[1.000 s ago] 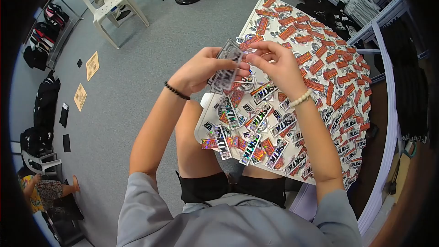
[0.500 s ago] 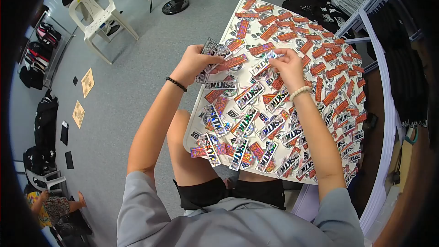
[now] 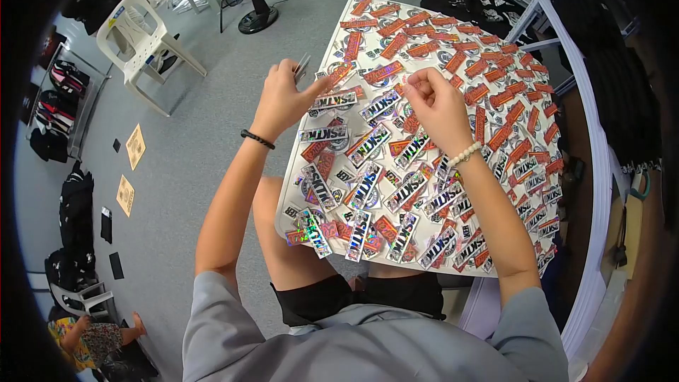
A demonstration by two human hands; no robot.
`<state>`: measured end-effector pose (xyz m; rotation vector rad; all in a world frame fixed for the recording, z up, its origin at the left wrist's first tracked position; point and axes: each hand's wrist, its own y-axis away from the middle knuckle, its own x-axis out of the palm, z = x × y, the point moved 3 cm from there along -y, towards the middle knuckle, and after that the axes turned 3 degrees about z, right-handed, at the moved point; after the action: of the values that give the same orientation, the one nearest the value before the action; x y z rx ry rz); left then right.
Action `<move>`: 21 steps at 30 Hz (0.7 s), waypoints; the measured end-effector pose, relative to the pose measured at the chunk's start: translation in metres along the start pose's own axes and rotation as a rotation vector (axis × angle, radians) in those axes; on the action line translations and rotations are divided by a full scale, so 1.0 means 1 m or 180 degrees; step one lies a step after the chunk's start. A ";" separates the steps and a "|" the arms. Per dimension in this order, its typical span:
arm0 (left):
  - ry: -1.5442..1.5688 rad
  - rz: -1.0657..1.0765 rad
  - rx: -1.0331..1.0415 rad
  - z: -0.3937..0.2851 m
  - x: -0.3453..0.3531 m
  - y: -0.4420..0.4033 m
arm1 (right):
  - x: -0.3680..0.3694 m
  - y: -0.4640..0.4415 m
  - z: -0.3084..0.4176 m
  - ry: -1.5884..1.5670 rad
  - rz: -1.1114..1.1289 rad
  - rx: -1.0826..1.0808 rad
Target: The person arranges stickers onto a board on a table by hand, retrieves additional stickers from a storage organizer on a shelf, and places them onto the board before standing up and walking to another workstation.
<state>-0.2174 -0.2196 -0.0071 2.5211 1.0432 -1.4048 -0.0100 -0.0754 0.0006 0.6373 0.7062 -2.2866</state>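
Observation:
My left hand (image 3: 283,95) is closed round a thin stack of stickers (image 3: 303,68), turned nearly edge-on above the table's left edge. My right hand (image 3: 437,106), in a beaded bracelet, hovers over the stickers with thumb and fingers pinched together; nothing shows between them. Just left of its fingertips a silver PSKTK sticker (image 3: 382,105) lies on the pile. Another silver sticker (image 3: 334,101) rests below the left thumb. Silver lettered stickers cover the near part of the white table (image 3: 288,201), overlapping smaller red stickers (image 3: 394,45) and round ones.
A white plastic chair (image 3: 143,44) and a black fan (image 3: 257,18) stand beyond the table on the left. Shelving with a white post (image 3: 581,99) borders the right side. Clothes hang on a rack (image 3: 64,102) far left. Another person (image 3: 85,339) sits at the lower left.
My right hand has let go of the silver sticker, which now lies on the pile. My left hand has turned its stack edge-on. The whole view has shifted slightly.

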 end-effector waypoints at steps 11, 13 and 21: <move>0.3507 0.2348 -0.0835 -0.084 0.023 0.009 | -0.015 -0.011 0.010 -0.1654 0.0928 0.0279; 0.3845 0.2372 -0.0870 -0.089 0.029 0.003 | -0.030 -0.013 -0.001 -0.1471 0.0664 0.0245; 0.2427 0.1823 -0.0572 -0.095 0.055 -0.013 | -0.071 0.001 -0.086 -0.1097 0.0120 0.1098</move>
<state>-0.1370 -0.1459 0.0087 2.9020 0.3755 -0.1900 0.0592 0.0095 -0.0205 0.3854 0.1363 -2.4187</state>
